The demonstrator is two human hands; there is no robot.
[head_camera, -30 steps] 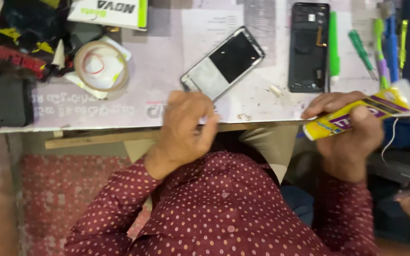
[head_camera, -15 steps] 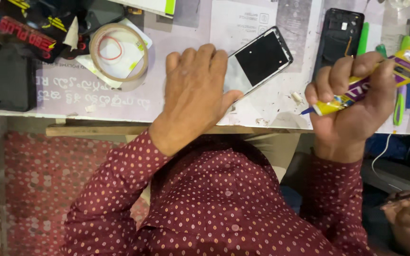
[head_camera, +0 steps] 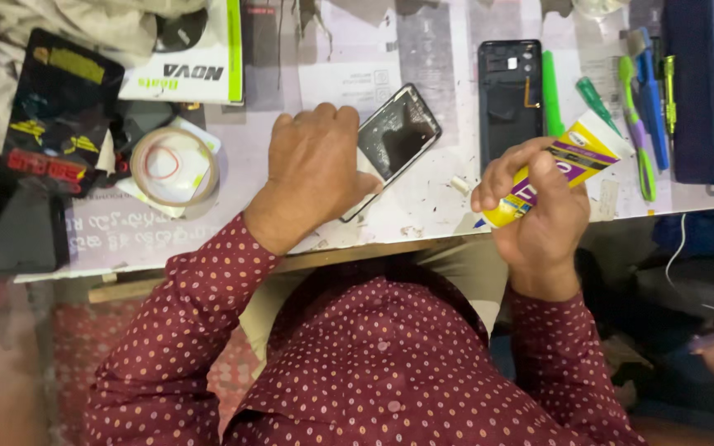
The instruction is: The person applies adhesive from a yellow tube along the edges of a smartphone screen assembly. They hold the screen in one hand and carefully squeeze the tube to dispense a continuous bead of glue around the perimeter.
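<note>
- Tape, a clear roll [head_camera: 173,168], lies flat at the left of the worktable [head_camera: 249,149], beside a black pouch [head_camera: 58,107], within our reach but out of the way.
- Our left hand [head_camera: 316,169] rests palm-down on the near end of the phone screen panel [head_camera: 394,142], fingers spread and pressing, seemingly to keep it from sliding; it lies slanted near the table's front edge.
- Our right hand [head_camera: 539,211] has its fingers wrapped around a yellow and purple glue tube [head_camera: 564,165], nozzle end down and toward us, above the table edge.
- Behind it a black phone back housing [head_camera: 509,101] lies open side up, with green and blue tools [head_camera: 642,99] lined up at the right.
</note>
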